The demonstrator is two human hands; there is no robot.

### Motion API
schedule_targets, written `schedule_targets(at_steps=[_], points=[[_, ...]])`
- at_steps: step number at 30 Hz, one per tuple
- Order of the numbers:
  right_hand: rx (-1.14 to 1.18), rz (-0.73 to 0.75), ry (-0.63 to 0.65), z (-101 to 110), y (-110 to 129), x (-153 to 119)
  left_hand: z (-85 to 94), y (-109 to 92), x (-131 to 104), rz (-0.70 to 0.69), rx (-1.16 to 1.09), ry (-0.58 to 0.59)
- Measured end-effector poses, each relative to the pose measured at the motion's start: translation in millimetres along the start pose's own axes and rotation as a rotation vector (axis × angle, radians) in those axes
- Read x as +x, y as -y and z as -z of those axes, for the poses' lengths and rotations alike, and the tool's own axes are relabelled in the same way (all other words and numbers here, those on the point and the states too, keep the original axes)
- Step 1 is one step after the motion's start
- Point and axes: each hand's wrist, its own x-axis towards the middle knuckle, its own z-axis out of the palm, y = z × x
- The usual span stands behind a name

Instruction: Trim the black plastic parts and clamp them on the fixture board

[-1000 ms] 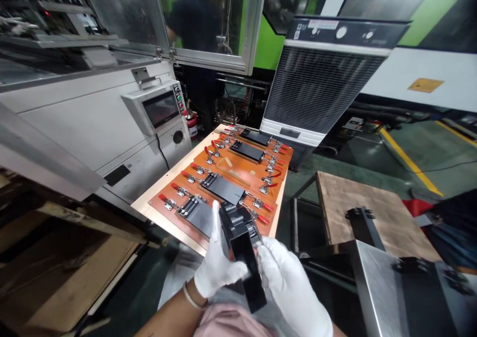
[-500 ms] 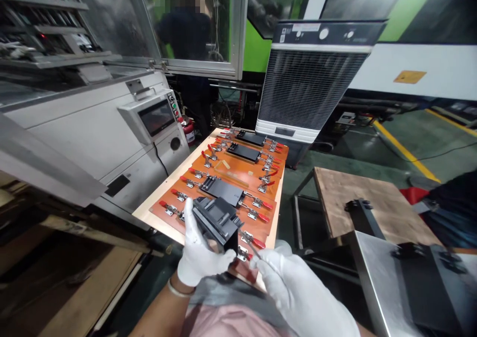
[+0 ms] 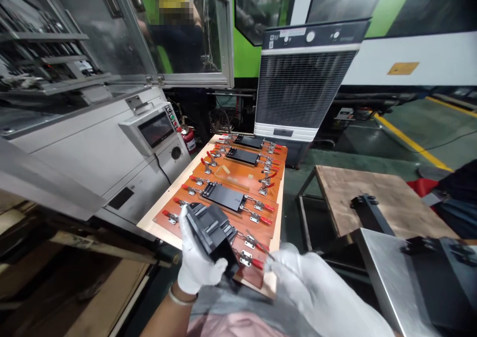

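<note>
My left hand [image 3: 196,262], in a white glove, is wrapped round a black molded plastic part [image 3: 212,225] and keeps it tilted above the near end of the board. The part's ribbed end faces up. My right hand [image 3: 303,282], also gloved, pinches a thin pointed metal tool [image 3: 258,242] whose tip points left, a little apart from the part. Below lies an orange fixture board [image 3: 238,178] lined with red-handled toggle clamps [image 3: 261,205]. A flat black part [image 3: 224,197] is seated between clamps, with two similar black parts [image 3: 243,156] farther back.
To the left stands a grey machine [image 3: 93,143] with a screen [image 3: 154,128]. An air cooler [image 3: 305,88] is behind the board. On the right, a wooden-topped table [image 3: 376,188] and a metal surface [image 3: 380,272] carry long black parts. A person [image 3: 179,43] is behind the glass.
The view has shifted slightly. My right hand has drawn rightward with the tool, away from the black part, which my left hand still holds tilted.
</note>
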Motion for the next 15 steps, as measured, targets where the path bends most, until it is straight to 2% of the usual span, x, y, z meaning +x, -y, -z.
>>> schedule_targets(at_steps=[3,7,10,13,15], points=[[0.247,-0.049,0.018,8.2,15.3,-8.3,-1.6,-3.7,6.5,-0.063,0.022,0.023],[0.421,-0.103,-0.045,1.9,12.8,-8.7,-1.7,-12.2,12.3,-0.126,0.095,0.064],[0.429,-0.136,-0.035,-3.7,3.8,-8.8,0.3,-18.9,14.7,-0.168,0.160,0.097],[0.361,-0.127,-0.027,-6.4,0.2,-14.3,2.2,-24.3,14.6,-0.189,0.218,0.081],[0.297,-0.122,-0.092,-9.5,-0.4,-20.1,2.3,-25.6,12.4,-0.180,0.241,0.052]])
